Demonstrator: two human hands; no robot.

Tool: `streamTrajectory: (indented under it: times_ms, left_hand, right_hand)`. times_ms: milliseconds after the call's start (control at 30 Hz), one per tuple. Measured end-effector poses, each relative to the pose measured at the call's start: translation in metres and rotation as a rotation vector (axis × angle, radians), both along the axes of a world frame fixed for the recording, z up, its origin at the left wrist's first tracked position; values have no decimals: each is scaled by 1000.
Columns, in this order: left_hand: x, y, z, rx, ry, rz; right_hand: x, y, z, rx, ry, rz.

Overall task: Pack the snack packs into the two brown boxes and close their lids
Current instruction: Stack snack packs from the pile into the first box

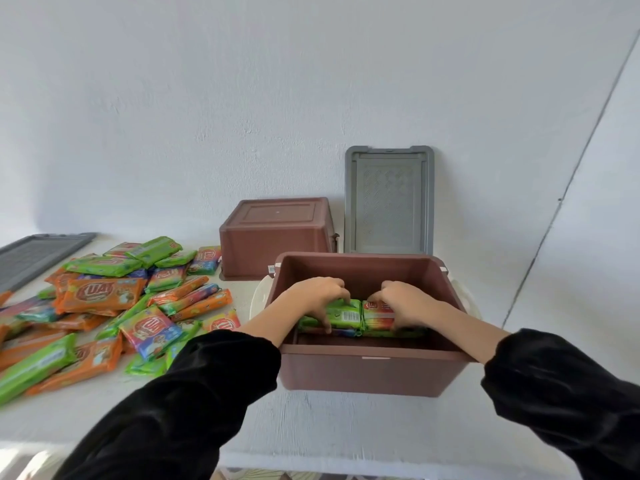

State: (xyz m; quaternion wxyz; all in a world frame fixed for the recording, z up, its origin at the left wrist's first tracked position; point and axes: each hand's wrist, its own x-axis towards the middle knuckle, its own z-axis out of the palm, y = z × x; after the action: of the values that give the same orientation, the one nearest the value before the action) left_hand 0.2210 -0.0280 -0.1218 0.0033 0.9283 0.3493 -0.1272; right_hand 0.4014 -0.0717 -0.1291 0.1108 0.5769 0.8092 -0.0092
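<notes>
Both hands are down inside the open brown box (367, 375), close together but not touching. The left hand (317, 299) has its fingers curled over a green pack (341, 315), and the right hand (407, 304) grips an orange-red pack (379, 315) just beside it. The two packs sit end to end on top of more packs lying low in the box; how many lie beneath I cannot tell. Black sleeves (194, 393) cover both forearms up to the wrists.

The box stands on a white table (311, 431), right way up and with no lid on it. Something pale and rounded (258, 299) shows at its left side, and I cannot make out what it is.

To the left of the box the table is strewn with a loose pile of snack packs (104, 296) in green, orange and multicoloured wrappers, overlapping every which way, some face up with a red logo showing. Past the pile, at the far left edge, a grey lid (38, 254) lies flat.

Behind the open box sits a second brown box (273, 233), turned upside down so that its base faces up. It is just beside the far edge of the pile. To the right of it another grey lid (389, 202) stands on end, leaning against the white wall (311, 81) — directly behind the box the hands are working in.
</notes>
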Motion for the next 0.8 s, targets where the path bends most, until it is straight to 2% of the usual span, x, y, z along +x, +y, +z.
streamTrajectory:
  times_ms: [300,400,467,633,800]
  left_hand:
    - [0,-1,-1,15,20,0]
    - [-2,-3,1,-12,-14,26]
    - [-8,-6,6,-34,-131,77]
    - [-46,-11,46,5,-557,183]
    - [-120,-14,77,102,-756,344]
  right_hand:
    - [-5,-2,0,21,27,-3]
    - [-4,-4,3,-5,116,-35]
    - [-4,-5,10,15,224,-59]
    - [-28,5,49,142,465,-82]
    - [-91,24,90,218,614,29]
